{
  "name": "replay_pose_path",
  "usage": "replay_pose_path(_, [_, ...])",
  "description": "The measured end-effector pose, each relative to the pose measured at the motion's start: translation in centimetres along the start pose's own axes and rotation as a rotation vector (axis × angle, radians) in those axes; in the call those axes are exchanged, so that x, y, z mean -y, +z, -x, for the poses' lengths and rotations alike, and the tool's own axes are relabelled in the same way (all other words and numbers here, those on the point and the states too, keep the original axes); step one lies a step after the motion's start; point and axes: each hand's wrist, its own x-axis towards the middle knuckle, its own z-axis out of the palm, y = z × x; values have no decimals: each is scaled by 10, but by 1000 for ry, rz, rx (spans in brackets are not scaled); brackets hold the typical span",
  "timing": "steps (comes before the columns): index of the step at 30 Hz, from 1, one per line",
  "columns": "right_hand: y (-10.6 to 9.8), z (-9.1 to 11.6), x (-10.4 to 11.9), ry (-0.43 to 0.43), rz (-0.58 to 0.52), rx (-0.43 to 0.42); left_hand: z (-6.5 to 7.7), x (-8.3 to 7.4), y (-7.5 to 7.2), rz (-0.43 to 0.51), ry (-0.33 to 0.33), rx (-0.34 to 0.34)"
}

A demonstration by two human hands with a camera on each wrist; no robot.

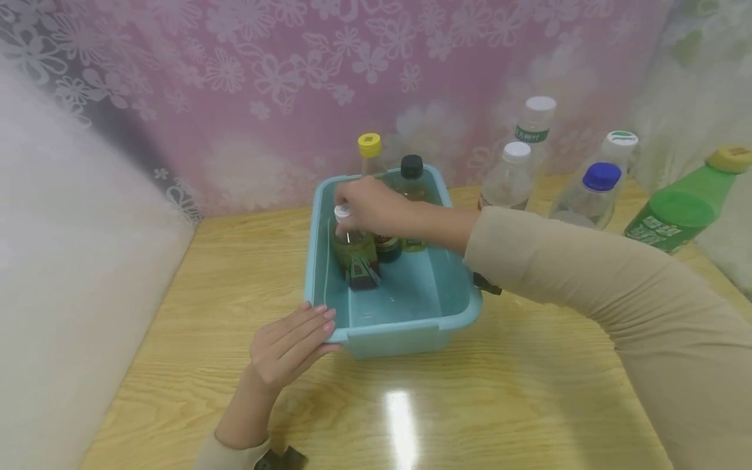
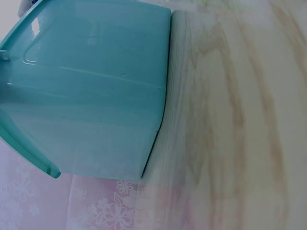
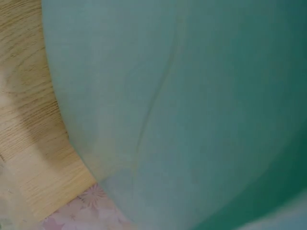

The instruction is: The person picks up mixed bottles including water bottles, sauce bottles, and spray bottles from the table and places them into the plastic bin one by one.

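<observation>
Inside a light blue plastic bin (image 1: 405, 329) stands a bottle (image 1: 357, 264) of dark liquid with a label and a white cap (image 1: 342, 212). My right hand (image 1: 373, 205) reaches over the bin and grips this bottle at its cap. My left hand (image 1: 294, 346) holds the bin's near left corner, fingers laid over the rim and thumb below it. Beside the gripped bottle are a yellow-capped bottle (image 1: 370, 147) and a black-capped bottle (image 1: 412, 171), both partly hidden by my right hand. The bin's outer wall fills much of the left wrist view (image 2: 96, 86) and right wrist view (image 3: 182, 115); neither shows a hand.
Right of the bin stand two white-capped bottles (image 1: 537, 121) (image 1: 517, 156), a blue-capped bottle (image 1: 599, 179), a clear bottle with a white and green cap (image 1: 621, 143), and a green bottle (image 1: 684, 209). My right sleeve (image 1: 564, 261) crosses before them. Flowered cloth (image 1: 264, 98) hangs behind the wooden table (image 1: 235, 261).
</observation>
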Motion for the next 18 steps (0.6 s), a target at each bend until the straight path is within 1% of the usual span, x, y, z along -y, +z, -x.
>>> replay_pose_path(8, [-10,-1,2,4,68,2,0,0,1,2,-1,-8])
replay_pose_path(14, [-23,0,7,12,129,29,1,0,1,5,2,-12])
replay_pose_path(18, [-32,4,10,22,138,25,2,0,1,5,-1,-6])
